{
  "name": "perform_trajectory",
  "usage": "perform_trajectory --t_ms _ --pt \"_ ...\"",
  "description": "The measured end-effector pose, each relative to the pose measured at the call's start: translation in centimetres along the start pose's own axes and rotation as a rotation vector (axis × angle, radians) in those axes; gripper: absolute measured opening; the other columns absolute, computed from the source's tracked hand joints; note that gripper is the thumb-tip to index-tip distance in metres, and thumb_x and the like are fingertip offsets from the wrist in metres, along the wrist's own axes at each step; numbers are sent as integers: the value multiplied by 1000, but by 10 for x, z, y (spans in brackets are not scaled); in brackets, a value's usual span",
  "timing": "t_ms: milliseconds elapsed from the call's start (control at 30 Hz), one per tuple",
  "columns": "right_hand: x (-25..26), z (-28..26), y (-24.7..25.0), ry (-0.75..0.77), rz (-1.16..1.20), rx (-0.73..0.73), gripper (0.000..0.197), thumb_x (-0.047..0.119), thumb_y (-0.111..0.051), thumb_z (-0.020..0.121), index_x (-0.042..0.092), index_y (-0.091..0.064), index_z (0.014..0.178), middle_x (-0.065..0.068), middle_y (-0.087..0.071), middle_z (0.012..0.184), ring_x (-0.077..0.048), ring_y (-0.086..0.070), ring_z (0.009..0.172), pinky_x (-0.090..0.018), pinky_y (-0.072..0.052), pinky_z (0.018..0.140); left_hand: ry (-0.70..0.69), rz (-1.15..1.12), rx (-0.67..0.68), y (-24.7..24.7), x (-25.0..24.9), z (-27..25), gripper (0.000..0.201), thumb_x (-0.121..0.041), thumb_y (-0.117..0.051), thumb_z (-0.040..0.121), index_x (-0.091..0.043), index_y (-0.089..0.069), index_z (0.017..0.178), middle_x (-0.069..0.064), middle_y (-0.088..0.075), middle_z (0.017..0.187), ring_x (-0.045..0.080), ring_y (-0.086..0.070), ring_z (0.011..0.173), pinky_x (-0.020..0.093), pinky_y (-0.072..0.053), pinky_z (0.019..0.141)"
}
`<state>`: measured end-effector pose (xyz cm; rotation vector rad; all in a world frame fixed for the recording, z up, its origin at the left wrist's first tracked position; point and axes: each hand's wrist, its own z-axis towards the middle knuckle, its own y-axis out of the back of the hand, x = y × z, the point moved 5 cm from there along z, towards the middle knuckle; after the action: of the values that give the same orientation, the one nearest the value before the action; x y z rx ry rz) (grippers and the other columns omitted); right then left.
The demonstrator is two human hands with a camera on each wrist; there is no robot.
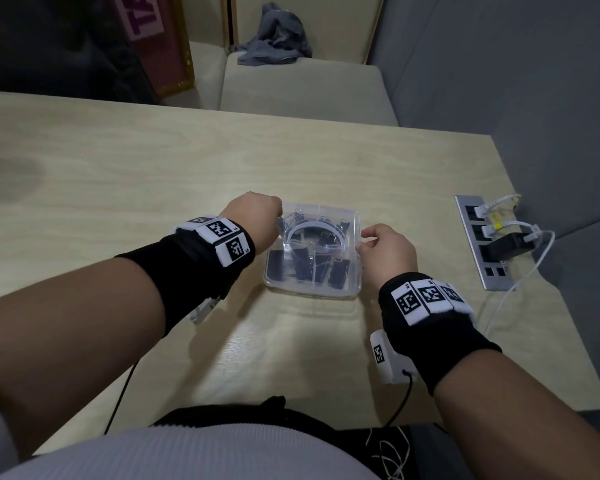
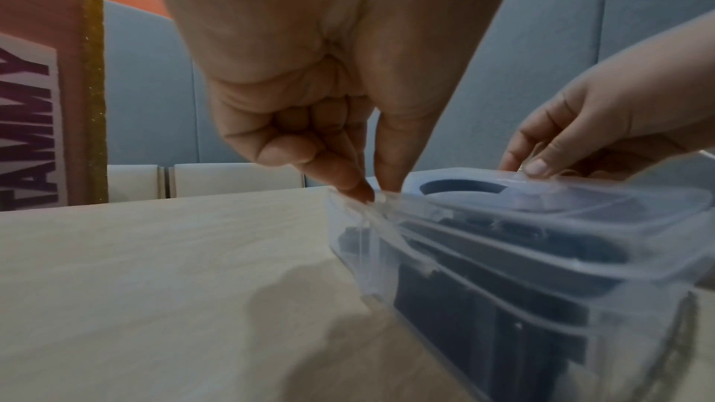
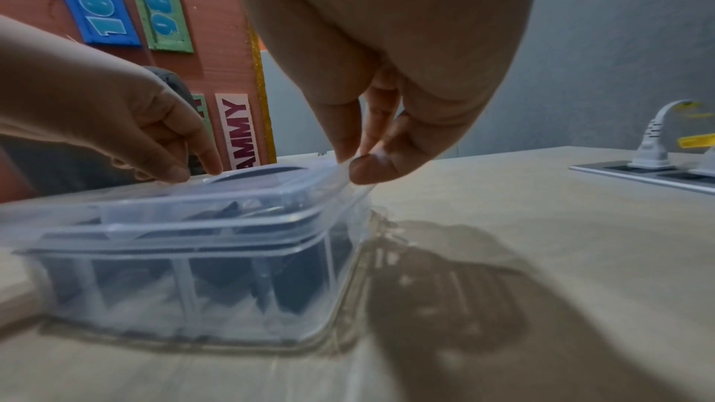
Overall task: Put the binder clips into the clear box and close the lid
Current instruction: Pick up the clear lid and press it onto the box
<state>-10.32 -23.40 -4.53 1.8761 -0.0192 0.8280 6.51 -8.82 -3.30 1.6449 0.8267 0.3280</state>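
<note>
The clear box (image 1: 312, 293) (image 2: 503, 311) (image 3: 185, 283) sits mid-table with several black binder clips (image 1: 305, 268) (image 2: 445, 304) (image 3: 301, 274) inside. Its clear lid (image 1: 321, 213) (image 2: 580, 204) (image 3: 232, 194) lies on top, slightly tilted. My left hand (image 1: 278, 220) (image 2: 377, 193) pinches the thin clear flap at the lid's left edge between thumb and forefinger. On the opposite side, my right hand (image 1: 362, 242) (image 3: 350, 165) pinches the flap at the lid's right edge. Whether the lid is fully seated cannot be told.
A silver power strip (image 1: 478, 244) with white plugs and a black adapter lies at the table's right edge, with a white cable trailing toward me. A grey cloth (image 1: 274, 36) rests on the bench beyond the table. A red board (image 1: 153, 39) leans at the back left.
</note>
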Motion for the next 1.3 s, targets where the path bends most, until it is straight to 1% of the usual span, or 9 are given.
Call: perform_trajectory --t_ms 167,433,600,767,833,900,967,1200,1300 --pt "2 0 2 -26 9 14 19 17 -60 86 17 -63 105 -11 -69 98 -29 -64 89 -40 -53 82 -4 34 15 0 -1 2 31 -17 -51 92 -15 -58 123 11 -68 111 31 -61 104 35 -48 78" --pt "3 -5 -3 15 -42 40 24 22 -54 90 18 -61 112 -9 -68 98 -28 -62 87 -31 -48 72 10 24 -29 1 6 -2 35 -11 -46 93 -17 -57 126 12 -66 116 32 -59 108 38 -48 84" --pt "3 0 -3 -15 -35 37 18 23 -54 90 20 -62 106 -9 -69 95 -28 -62 84 -32 -49 71 14 -11 -6 -1 5 -3 31 -20 -52 91 -21 -61 120 7 -68 113 29 -59 106 39 -51 85" --pt "5 7 -4 -58 -52 65 22 23 -54 91 18 -59 112 -14 -54 119 -27 -57 79 -29 -41 68 114 -131 -28 0 13 -2 46 -28 -64 86 -13 -51 128 14 -59 120 34 -57 109 41 -51 87" --pt "4 7 -2 -96 -106 98 31 27 -54 92 14 -55 120 -15 -50 125 -29 -56 84 -29 -39 70 177 -144 68 -1 17 0 38 -33 -64 86 -6 -59 112 15 -69 109 32 -63 102 38 -49 79" --pt "4 7 -2 -99 -184 142 33 30 -53 93 8 -56 118 -15 -60 117 -32 -59 96 -29 -39 71 180 -130 126 -2 18 1 32 -33 -60 87 -2 -70 85 12 -75 86 29 -69 84 35 -51 73" --pt "7 7 -4 -80 -240 159 28 28 -51 94 5 -60 109 -14 -66 105 -32 -60 95 -30 -40 69 162 -100 126 -1 14 1 35 -30 -58 86 -3 -71 70 9 -68 66 27 -63 66 34 -50 67" --pt "23 8 -2 -28 -428 149 12 7 -50 90 5 -56 79 -11 -62 84 -30 -52 76 -30 -39 64 160 -6 106 2 7 3 41 -24 -59 86 -10 -50 49 4 -50 52 28 -55 62 30 -43 60" --pt "32 3 -1 -3 -481 166 15 -2 -45 89 -1 -59 94 -14 -61 93 -34 -60 93 -31 -41 68 145 30 108 3 3 4 40 -17 -58 86 -10 -46 48 3 -47 51 24 -51 56 30 -40 58"
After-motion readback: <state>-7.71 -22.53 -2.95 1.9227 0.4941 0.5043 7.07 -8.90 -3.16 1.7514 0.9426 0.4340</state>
